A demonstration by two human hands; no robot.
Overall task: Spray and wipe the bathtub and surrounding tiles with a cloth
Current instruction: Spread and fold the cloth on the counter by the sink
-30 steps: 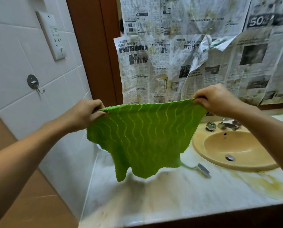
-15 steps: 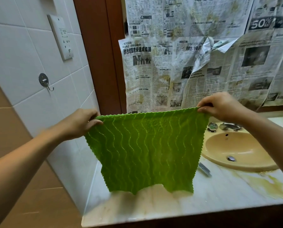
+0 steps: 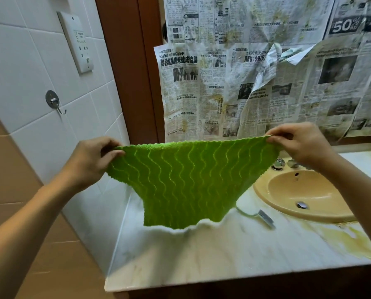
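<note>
A bright green cloth (image 3: 186, 182) with a wavy pattern hangs spread out in front of me, above the marble counter (image 3: 212, 257). My left hand (image 3: 89, 162) pinches its top left corner and my right hand (image 3: 303, 145) pinches its top right corner. The top edge is pulled taut between them, and the bottom edge hangs bunched just above the counter. No bathtub and no spray bottle are in view.
A yellow basin (image 3: 299, 197) with chrome taps (image 3: 279, 164) sits at the right. A razor (image 3: 264, 216) lies on the counter beside it. Newspaper sheets (image 3: 245, 83) cover the wall behind. The white tiled wall (image 3: 29, 83) at left bears a metal hook (image 3: 55, 102) and a socket plate (image 3: 76, 42).
The cloth's lower edge has drawn up and bunched inward, so the razor shows again. Both hands keep their corners, held at about the same spot.
</note>
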